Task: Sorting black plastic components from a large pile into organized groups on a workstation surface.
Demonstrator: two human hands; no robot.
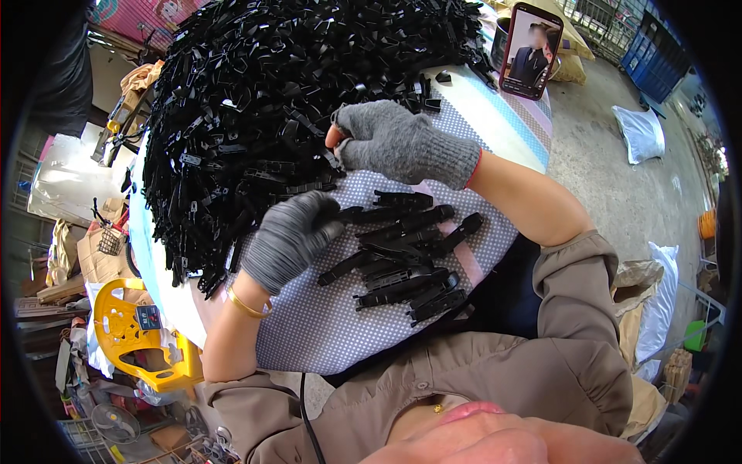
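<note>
A big heap of narrow black plastic clip-like pieces [255, 100] covers the far and left part of the table. My right hand [406, 143], in a grey fingerless glove, is at the heap's near edge, its fingertips pinched on a small black plastic piece. Nearer and to the left, my left hand [290, 240] wears a similar glove, its fingers curled inward. What it holds, if anything, is hidden. Close to its fingertips, a looser group of black clip-like pieces [402, 267] lies on the dotted cloth in front of me, several roughly side by side.
The rounded table [325, 340] has a patterned cover. A phone [532, 51] stands upright at its far right, beside a dark cup. To the left is a yellow plastic chair [124, 325] with a small dark device. A white sack [640, 134] lies on the floor at right.
</note>
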